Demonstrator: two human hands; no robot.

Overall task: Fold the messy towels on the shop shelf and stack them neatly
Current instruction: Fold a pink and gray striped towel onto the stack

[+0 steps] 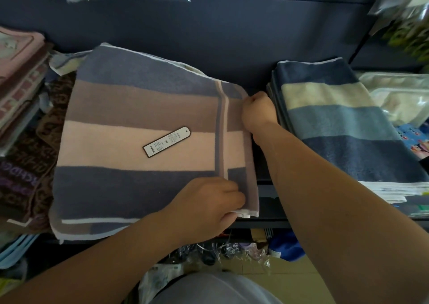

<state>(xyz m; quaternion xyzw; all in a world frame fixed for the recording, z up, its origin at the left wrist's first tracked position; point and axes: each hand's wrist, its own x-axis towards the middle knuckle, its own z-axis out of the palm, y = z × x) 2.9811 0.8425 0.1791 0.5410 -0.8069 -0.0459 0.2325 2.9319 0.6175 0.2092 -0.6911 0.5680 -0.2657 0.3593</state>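
Observation:
A folded towel (pixel 130 117) with grey, brown and pink stripes lies flat on the shelf, a black-edged paper tag (pixel 166 142) resting on its middle. My left hand (pixel 204 205) pinches the towel's near right corner with curled fingers. At the far right corner my right hand (pixel 257 112) grips the towel's right edge, fingers curled round it. To the right stands a stack of blue and cream striped towels (pixel 343 127), folded.
Brown lettered towels (pixel 30 176) and pink ones (pixel 21 71) are piled at the left. Bagged goods (pixel 399 94) lie at the far right and hang above. The dark shelf back wall (pixel 209 29) stands behind. Packaged items crowd the lower shelf (pixel 232 250).

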